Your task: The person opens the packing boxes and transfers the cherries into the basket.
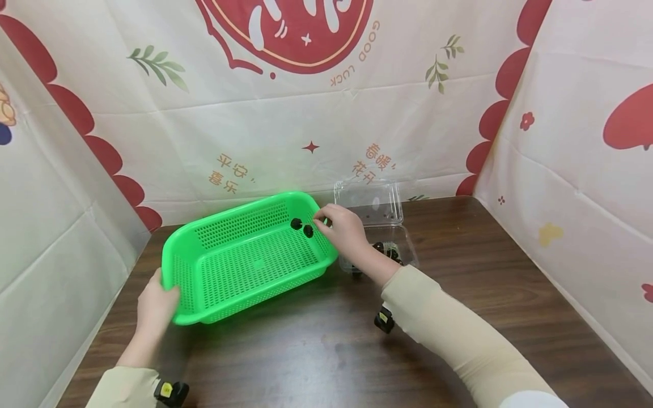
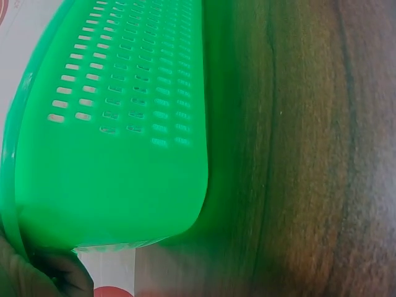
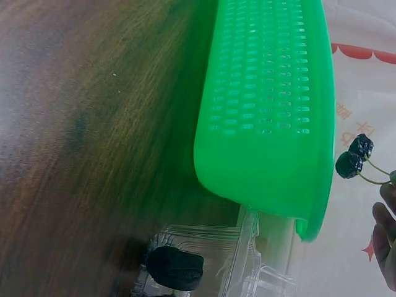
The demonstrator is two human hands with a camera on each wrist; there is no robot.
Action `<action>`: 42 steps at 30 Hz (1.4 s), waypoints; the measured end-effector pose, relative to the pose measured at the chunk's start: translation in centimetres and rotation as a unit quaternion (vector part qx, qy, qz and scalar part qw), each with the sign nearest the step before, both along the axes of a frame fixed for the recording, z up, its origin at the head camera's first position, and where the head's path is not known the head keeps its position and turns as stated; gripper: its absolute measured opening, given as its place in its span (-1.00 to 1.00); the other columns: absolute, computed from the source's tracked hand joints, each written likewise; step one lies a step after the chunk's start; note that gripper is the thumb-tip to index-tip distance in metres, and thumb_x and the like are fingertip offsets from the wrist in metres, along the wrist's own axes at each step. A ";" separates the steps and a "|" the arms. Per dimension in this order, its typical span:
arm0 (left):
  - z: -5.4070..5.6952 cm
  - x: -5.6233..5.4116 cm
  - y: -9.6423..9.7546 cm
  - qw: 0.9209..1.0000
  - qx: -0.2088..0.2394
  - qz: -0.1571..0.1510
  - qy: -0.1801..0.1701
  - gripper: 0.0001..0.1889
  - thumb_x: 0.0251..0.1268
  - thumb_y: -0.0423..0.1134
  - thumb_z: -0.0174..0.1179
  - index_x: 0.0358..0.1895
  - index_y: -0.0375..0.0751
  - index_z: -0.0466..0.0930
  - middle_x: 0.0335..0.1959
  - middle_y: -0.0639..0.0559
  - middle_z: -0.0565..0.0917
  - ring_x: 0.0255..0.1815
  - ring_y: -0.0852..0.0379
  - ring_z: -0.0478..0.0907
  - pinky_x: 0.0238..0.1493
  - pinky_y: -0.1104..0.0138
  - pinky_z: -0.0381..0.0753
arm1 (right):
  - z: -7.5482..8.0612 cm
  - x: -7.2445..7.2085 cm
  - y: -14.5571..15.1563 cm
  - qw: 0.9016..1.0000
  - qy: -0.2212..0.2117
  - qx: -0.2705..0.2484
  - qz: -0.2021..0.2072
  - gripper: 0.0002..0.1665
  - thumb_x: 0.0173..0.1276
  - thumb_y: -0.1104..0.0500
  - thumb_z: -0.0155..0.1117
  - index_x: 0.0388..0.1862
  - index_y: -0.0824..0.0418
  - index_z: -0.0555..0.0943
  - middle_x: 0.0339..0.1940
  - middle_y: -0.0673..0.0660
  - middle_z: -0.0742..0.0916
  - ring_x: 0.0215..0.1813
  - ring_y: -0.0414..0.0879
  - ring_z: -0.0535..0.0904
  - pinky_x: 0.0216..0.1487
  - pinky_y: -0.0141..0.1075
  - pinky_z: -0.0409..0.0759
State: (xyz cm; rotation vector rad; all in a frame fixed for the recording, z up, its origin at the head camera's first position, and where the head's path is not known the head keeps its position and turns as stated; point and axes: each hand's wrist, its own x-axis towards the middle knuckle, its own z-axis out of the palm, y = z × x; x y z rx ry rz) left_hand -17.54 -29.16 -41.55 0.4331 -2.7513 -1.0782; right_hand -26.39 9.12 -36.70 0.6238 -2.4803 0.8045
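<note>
A green perforated plastic basket (image 1: 257,266) stands on the table. My left hand (image 1: 155,300) grips its left end, thumb over the rim; that rim and part of the hand also show low in the left wrist view. My right hand (image 1: 344,226) is over the basket's right end. Its fingertips pinch the thin green stems of two dark cherries (image 3: 349,164), which hang side by side above the rim level in the right wrist view. Just right of the basket, partly behind my right forearm, a clear plastic box (image 1: 410,249) holds several more dark cherries (image 1: 393,253).
The box's clear lid (image 1: 369,204) stands raised at the back, close to the printed cloth (image 1: 285,130) behind the table. Cloth also walls off both sides. Brown wood tabletop (image 1: 306,351) extends in front of the basket and to the right of the box.
</note>
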 end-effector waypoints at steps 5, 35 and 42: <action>0.0 0.0 0.1 1.000 0.006 -0.001 0.001 -0.48 0.31 -0.38 -0.09 0.34 -0.45 0.22 0.02 -0.48 0.48 -0.06 -0.36 0.44 -0.14 -0.13 0.41 | -0.2 -0.8 -0.6 1.000 -0.022 -0.004 -0.005 -0.90 0.38 0.17 0.29 -0.18 0.10 0.71 -0.24 -0.03 0.71 -0.26 -0.13 0.59 -0.28 -0.28 0.53; 0.1 -0.5 0.9 1.000 0.010 0.004 0.007 -0.43 0.27 -0.39 -0.08 0.38 -0.44 0.17 0.06 -0.49 0.47 0.00 -0.38 0.45 -0.04 -0.18 0.40 | -3.0 -6.4 -1.7 0.967 -0.215 -0.133 -0.019 -0.80 0.41 0.13 0.26 -0.07 0.16 0.68 -0.16 0.03 0.71 -0.10 -0.07 0.59 -0.10 -0.16 0.56; 0.0 -0.6 1.0 1.000 0.016 0.003 0.004 -0.42 0.29 -0.39 -0.09 0.40 -0.44 0.15 0.07 -0.48 0.47 0.00 -0.36 0.45 -0.05 -0.16 0.41 | -3.0 -7.4 -1.8 0.977 -0.207 -0.044 -0.033 -0.85 0.40 0.08 0.28 -0.13 0.06 0.70 -0.17 -0.02 0.72 -0.12 -0.11 0.60 -0.12 -0.17 0.56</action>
